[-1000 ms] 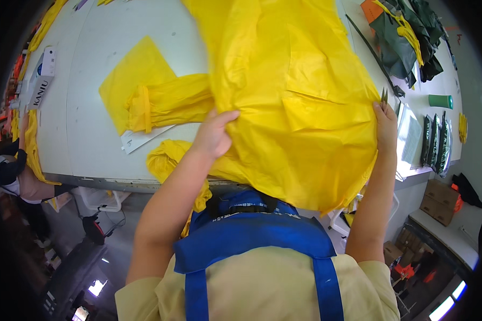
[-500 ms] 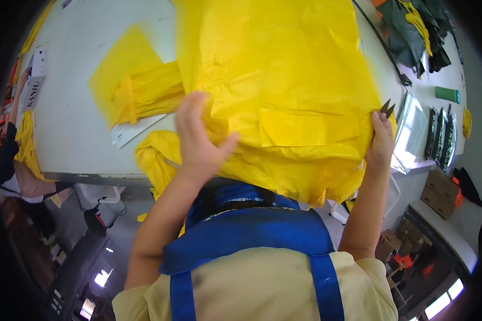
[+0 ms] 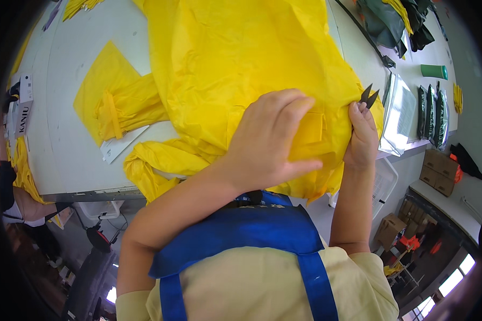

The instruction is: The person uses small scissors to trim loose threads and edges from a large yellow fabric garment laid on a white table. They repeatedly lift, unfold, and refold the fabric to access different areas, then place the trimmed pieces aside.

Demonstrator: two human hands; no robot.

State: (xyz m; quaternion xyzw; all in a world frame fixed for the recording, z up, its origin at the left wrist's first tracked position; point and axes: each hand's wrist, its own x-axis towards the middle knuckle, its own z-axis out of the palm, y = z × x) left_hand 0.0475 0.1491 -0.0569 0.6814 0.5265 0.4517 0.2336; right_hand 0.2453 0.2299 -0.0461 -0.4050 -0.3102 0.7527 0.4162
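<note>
A big yellow garment [image 3: 241, 64] was spread over the table [image 3: 64, 134], filling the middle and top of the frame. The left hand [image 3: 270, 142] was laid flat on it, fingers spread. At its right edge, small snips [image 3: 369, 96] were pinched in the right hand [image 3: 361, 136].

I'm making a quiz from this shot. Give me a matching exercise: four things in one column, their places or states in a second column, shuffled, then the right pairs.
Things:
1. left hand
2. right hand
3. green bottle
4. folded yellow piece

Places or states:
A. lies on the far right of the table
B. lies flat on the table, left of the big sheet
C. spread flat on the large yellow sheet
D. holds small dark snips at the sheet's right edge

Pairs: 1-C, 2-D, 3-A, 4-B
</note>
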